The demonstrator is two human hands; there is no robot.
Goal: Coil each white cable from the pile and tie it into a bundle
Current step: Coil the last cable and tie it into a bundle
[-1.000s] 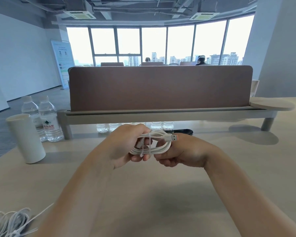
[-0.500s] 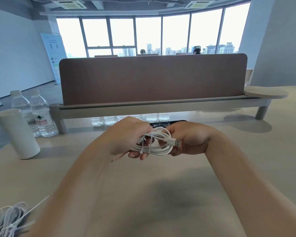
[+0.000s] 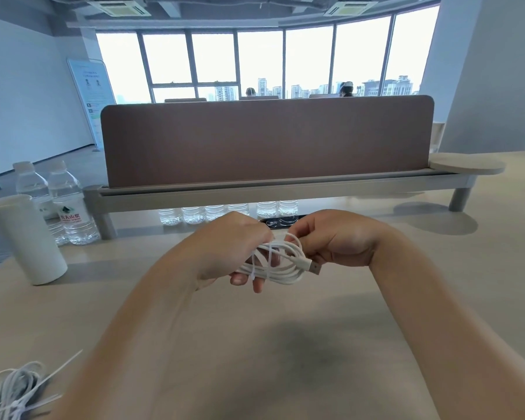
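Cable pile (image 3: 9, 389) cut off; edge

A pale wooden table (image 3: 437, 298) carries a brown divider panel (image 3: 267, 140) set in a raised shelf (image 3: 255, 192) along its far edge. Near the table's left edge stands a white cylindrical container (image 3: 25, 237), with two labelled water bottles (image 3: 70, 207) just behind it. A row of clear bottles (image 3: 228, 210) lines up beneath the shelf, beside a flat black object (image 3: 281, 222). Beyond, tall windows (image 3: 261, 56) show city towers; a standing banner (image 3: 91, 95) sits left.
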